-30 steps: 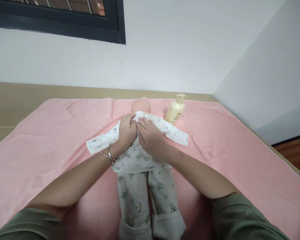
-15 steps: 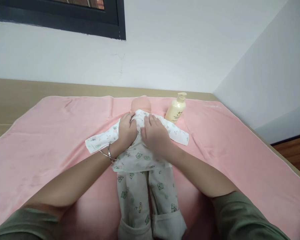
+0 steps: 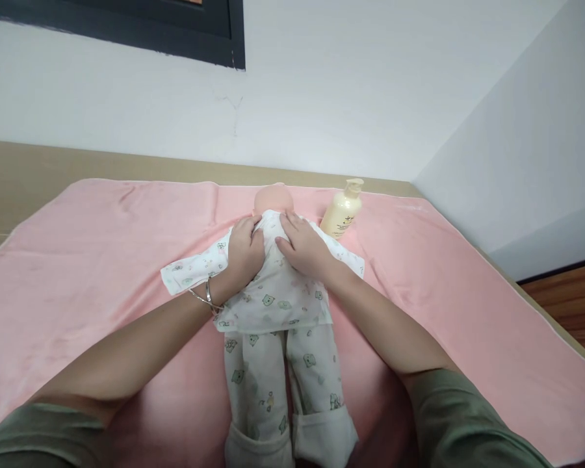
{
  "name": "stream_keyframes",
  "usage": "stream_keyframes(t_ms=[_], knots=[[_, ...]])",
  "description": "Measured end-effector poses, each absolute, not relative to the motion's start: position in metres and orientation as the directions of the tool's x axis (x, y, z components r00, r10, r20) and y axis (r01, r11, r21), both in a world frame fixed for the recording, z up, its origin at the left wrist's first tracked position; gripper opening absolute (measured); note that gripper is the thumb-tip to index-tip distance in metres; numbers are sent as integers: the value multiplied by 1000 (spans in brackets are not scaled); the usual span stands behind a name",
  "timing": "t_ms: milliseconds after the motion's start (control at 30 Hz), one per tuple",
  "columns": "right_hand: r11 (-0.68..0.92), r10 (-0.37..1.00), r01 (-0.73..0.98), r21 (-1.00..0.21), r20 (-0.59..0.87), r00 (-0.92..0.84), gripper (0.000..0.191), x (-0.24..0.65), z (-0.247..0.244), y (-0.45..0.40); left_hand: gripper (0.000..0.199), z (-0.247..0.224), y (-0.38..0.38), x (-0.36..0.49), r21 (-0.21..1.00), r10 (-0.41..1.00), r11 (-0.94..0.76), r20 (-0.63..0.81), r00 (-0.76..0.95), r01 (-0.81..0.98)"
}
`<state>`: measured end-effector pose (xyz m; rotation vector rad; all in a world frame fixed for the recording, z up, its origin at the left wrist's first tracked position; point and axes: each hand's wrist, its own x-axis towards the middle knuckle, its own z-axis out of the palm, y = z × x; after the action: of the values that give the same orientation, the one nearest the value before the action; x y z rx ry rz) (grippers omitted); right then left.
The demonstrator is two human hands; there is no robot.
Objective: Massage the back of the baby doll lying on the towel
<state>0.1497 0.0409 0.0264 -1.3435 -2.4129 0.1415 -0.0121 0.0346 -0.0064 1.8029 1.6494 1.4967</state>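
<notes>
A baby doll (image 3: 273,197) lies stretched out on a pink cloth (image 3: 102,260), its bald head at the far end and no face showing. It wears a white shirt (image 3: 277,296) with small printed animals and matching trousers (image 3: 260,377) with wide cuffs. My left hand (image 3: 246,250) rests on the left side of the shirt near the shoulder, fingers stretched forward. On the other side my right hand (image 3: 306,246) lies flat on the upper shirt, thumb apart and fingertips near the collar. Neither hand grips anything.
A pale yellow pump bottle (image 3: 341,213) stands slightly tilted on the cloth, right of the doll's head. Beyond the cloth runs a wooden surface edge (image 3: 43,159), then a white wall (image 3: 322,97) with a dark window frame (image 3: 234,39).
My right hand has moved forward and up the shirt toward the collar. My left hand stays at about the same spot on the shirt. The view has shifted slightly.
</notes>
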Motion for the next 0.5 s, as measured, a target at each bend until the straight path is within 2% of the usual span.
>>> stream_keyframes(t_ms=[100, 167, 233, 367, 500], knots=[[447, 866, 883, -143, 318, -387, 60, 131, 27, 1, 38, -6, 33, -12, 767, 857, -312, 482, -182, 561], [507, 817, 859, -68, 354, -454, 58, 122, 26, -21, 37, -5, 33, -12, 770, 862, -309, 475, -177, 559], [591, 764, 806, -47, 353, -540, 58, 119, 26, -28, 36, -6, 33, -13, 767, 867, -307, 470, -167, 564], [675, 732, 721, -156, 265, -628, 56, 130, 28, 4, 38, -7, 34, -15, 758, 861, -306, 478, -171, 576], [547, 837, 788, -283, 198, -510, 66, 143, 31, 41, 39, -9, 35, -14, 744, 859, -309, 486, -163, 592]])
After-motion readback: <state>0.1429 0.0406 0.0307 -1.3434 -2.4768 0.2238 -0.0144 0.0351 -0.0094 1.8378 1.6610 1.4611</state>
